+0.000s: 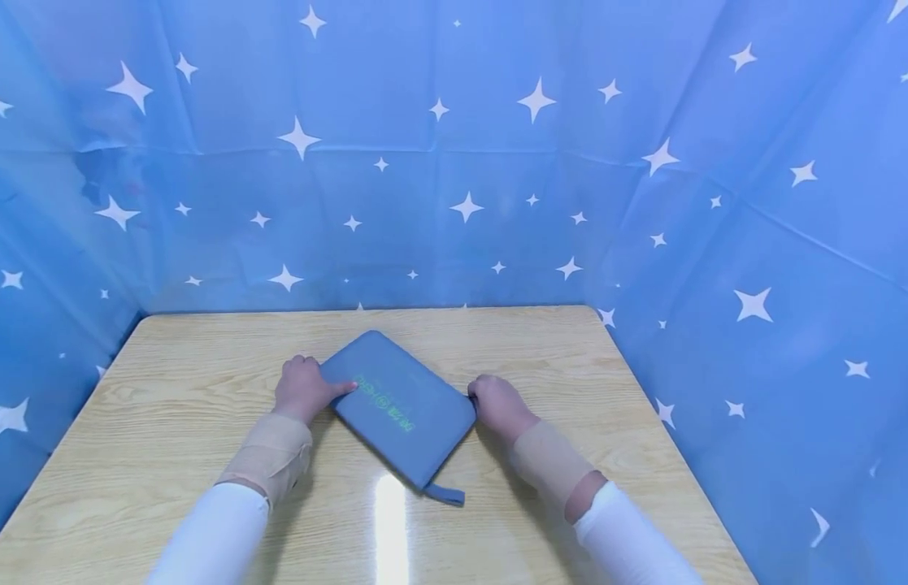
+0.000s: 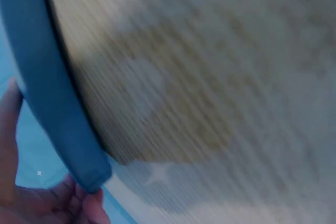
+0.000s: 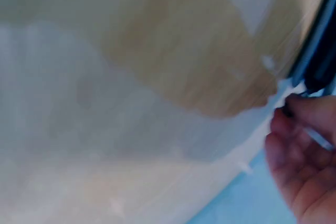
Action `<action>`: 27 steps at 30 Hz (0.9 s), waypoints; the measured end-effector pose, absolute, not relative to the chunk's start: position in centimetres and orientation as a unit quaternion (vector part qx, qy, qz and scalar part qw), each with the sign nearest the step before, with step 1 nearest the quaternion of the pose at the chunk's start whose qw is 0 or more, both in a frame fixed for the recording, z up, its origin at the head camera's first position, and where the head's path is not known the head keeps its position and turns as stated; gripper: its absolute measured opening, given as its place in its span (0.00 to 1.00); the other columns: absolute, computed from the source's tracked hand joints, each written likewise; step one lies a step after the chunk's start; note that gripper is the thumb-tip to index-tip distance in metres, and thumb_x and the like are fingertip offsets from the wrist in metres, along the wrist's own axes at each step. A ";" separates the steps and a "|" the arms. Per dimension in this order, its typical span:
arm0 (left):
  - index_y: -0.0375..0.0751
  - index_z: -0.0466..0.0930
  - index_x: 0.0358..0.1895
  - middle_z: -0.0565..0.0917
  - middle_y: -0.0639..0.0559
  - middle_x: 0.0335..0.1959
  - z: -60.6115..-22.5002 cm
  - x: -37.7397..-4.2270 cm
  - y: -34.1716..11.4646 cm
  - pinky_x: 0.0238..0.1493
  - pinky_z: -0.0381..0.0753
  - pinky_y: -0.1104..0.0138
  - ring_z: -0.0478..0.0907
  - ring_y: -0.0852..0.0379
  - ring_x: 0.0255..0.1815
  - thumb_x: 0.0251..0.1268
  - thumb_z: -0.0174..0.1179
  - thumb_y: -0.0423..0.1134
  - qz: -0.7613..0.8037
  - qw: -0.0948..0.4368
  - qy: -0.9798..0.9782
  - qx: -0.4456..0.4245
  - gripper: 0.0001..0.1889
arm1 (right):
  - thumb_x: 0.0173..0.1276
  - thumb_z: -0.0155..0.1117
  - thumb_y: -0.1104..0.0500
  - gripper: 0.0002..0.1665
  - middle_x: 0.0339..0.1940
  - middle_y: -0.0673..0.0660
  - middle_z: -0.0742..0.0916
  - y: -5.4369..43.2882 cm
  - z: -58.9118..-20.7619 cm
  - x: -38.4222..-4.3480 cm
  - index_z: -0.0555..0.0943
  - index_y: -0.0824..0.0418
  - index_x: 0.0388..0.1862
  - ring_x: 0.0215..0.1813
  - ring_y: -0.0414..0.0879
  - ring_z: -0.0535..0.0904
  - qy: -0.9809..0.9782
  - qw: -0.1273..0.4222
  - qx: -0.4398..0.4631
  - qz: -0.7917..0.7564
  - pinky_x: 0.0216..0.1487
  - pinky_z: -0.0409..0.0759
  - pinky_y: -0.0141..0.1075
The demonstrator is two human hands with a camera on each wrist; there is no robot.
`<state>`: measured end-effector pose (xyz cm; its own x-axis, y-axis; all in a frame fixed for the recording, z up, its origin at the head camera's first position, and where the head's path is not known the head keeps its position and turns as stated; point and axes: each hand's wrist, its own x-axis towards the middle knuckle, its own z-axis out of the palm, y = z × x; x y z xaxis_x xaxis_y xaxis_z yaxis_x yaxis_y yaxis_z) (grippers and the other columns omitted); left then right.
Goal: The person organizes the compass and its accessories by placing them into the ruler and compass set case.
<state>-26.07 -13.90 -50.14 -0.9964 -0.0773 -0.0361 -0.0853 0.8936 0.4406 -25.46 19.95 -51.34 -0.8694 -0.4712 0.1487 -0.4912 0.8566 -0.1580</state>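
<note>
A flat blue-grey zippered pouch with green lettering lies askew over the table. My left hand grips its left corner, thumb on the top face and fingers at the edge. In the left wrist view, the pouch's thick rounded edge runs down to these fingertips. At the right corner my right hand pinches the small dark zipper pull between thumb and fingers, as the right wrist view shows. A short fabric strap sticks out from the near corner.
The wood-grain table has rounded far corners. A blue curtain with white stars hangs behind it and along both sides. A bright reflection lies on the tabletop near the front.
</note>
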 end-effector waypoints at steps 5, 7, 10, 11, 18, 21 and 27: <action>0.28 0.75 0.35 0.73 0.35 0.39 -50.8 -25.0 -14.2 0.37 0.76 0.53 0.69 0.40 0.42 0.38 0.67 0.69 0.246 0.010 0.966 -0.081 0.41 | 0.60 0.60 0.70 0.10 0.29 0.52 0.84 20.8 -51.9 -28.2 0.85 0.58 0.28 0.35 0.45 0.81 -0.954 0.061 0.276 0.097 0.39 0.80 0.37; 0.31 0.75 0.30 0.73 0.37 0.37 -51.0 -24.7 -14.1 0.34 0.75 0.55 0.69 0.41 0.41 0.38 0.67 0.69 0.250 0.011 0.964 -0.088 0.38 | 0.60 0.60 0.69 0.10 0.30 0.52 0.84 21.0 -52.0 -28.7 0.85 0.58 0.28 0.36 0.45 0.80 -0.955 0.050 0.274 0.098 0.39 0.80 0.37; 0.34 0.74 0.25 0.74 0.37 0.36 -51.0 -24.4 -14.1 0.31 0.74 0.56 0.70 0.42 0.39 0.37 0.68 0.69 0.257 0.010 0.961 -0.097 0.36 | 0.60 0.60 0.70 0.09 0.30 0.53 0.85 21.2 -51.7 -28.8 0.85 0.60 0.28 0.36 0.47 0.81 -0.956 0.036 0.269 0.110 0.40 0.80 0.38; 0.34 0.75 0.25 0.74 0.37 0.36 -51.0 -24.4 -14.1 0.31 0.74 0.56 0.70 0.41 0.39 0.36 0.68 0.69 0.258 0.009 0.961 -0.100 0.36 | 0.59 0.60 0.70 0.09 0.30 0.54 0.85 21.3 -51.6 -28.6 0.85 0.60 0.28 0.36 0.47 0.81 -0.957 0.034 0.267 0.112 0.40 0.80 0.39; 0.33 0.76 0.28 0.74 0.35 0.37 -50.7 -24.3 -14.5 0.30 0.74 0.56 0.70 0.40 0.40 0.36 0.68 0.69 0.247 0.009 0.963 -0.107 0.37 | 0.59 0.63 0.68 0.07 0.27 0.52 0.86 21.5 -51.0 -26.6 0.85 0.59 0.25 0.32 0.45 0.81 -0.958 0.031 0.271 0.093 0.37 0.80 0.37; 0.31 0.76 0.30 0.74 0.35 0.37 -50.8 -24.2 -14.6 0.30 0.73 0.56 0.70 0.39 0.40 0.36 0.68 0.69 0.247 0.014 0.963 -0.107 0.38 | 0.59 0.64 0.67 0.06 0.25 0.52 0.84 21.4 -51.0 -25.9 0.85 0.60 0.25 0.31 0.46 0.81 -0.960 0.033 0.265 0.087 0.35 0.80 0.38; 0.30 0.77 0.34 0.75 0.34 0.38 -51.0 -24.1 -14.9 0.32 0.75 0.54 0.70 0.38 0.41 0.36 0.67 0.71 0.247 0.014 0.963 -0.107 0.41 | 0.59 0.65 0.68 0.05 0.27 0.53 0.84 21.3 -51.4 -26.8 0.86 0.61 0.28 0.33 0.47 0.82 -0.962 0.067 0.255 0.077 0.38 0.80 0.37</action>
